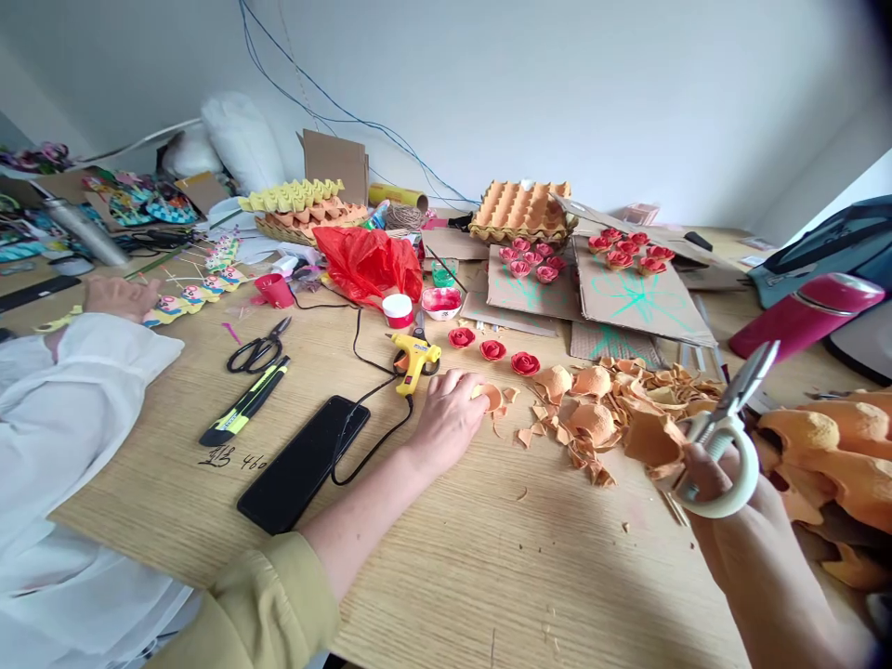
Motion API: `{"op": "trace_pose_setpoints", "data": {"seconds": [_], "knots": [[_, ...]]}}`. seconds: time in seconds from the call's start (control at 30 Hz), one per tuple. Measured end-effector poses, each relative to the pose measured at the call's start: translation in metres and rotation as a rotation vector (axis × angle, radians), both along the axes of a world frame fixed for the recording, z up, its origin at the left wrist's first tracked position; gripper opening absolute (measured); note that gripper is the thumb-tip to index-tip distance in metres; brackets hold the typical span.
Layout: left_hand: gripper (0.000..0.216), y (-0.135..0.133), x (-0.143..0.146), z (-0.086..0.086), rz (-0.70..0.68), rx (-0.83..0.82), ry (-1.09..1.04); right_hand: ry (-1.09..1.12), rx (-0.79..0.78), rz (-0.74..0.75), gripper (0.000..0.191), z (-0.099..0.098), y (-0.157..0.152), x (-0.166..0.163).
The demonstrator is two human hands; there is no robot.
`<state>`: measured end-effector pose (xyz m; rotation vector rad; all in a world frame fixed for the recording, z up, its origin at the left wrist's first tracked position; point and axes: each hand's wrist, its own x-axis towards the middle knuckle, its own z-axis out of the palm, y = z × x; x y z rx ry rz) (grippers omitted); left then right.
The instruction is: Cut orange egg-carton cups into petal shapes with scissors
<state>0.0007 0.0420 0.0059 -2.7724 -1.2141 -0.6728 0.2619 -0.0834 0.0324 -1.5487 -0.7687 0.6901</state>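
My left hand (450,413) is closed, its fingertips on a small orange egg-carton cup (491,398) at the middle of the table. White-handled scissors (728,427) are in my right hand (739,506), blades pointing up and away. A larger orange carton piece (655,440) shows right beside that hand; whether the fingers touch it I cannot tell. Cut cups and torn carton scraps (592,420) lie between my hands. Beyond them is a row of red paper-pulp roses (492,350). A yellow glue gun (418,360) lies just past my left hand.
At left are a phone (303,465), a utility knife (245,404) and black scissors (259,347). A co-worker's hand (122,299) rests farther left. Roses stand on cardboard sheets (637,295) behind. A pink bottle (808,316) and egg cartons (829,437) occupy the right.
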Motion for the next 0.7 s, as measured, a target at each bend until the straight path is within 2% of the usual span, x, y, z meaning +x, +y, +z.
{"op": "trace_pose_setpoints", "data": {"seconds": [0.1, 0.17, 0.27, 0.3, 0.37, 0.47, 0.7], "knots": [[0.014, -0.001, 0.002, 0.003, 0.011, -0.006, -0.029, 0.202, 0.054, 0.061, 0.042, -0.002, 0.002, -0.003], [0.019, -0.007, 0.002, 0.006, -0.004, 0.002, -0.088, 0.259, 0.086, 0.080, 0.043, -0.004, 0.002, -0.004], [0.011, -0.021, 0.003, 0.008, -0.109, -0.001, -0.234, 0.310, 0.067, 0.131, 0.046, -0.007, 0.000, -0.009], [0.018, -0.026, 0.004, 0.008, -0.165, -0.018, -0.287, 0.326, 0.051, 0.157, 0.045, -0.008, -0.001, -0.012], [0.027, -0.035, 0.006, 0.006, -0.278, -0.079, -0.379, 0.360, 0.022, 0.216, 0.042, -0.009, -0.003, -0.019], [0.029, -0.045, 0.010, 0.003, -0.397, -0.188, -0.453, 0.388, -0.014, 0.301, 0.037, -0.011, -0.006, -0.030], [0.028, -0.056, 0.013, 0.009, -0.394, -0.456, -0.600, 0.466, -0.076, 0.445, 0.037, -0.013, -0.008, -0.051]]}}
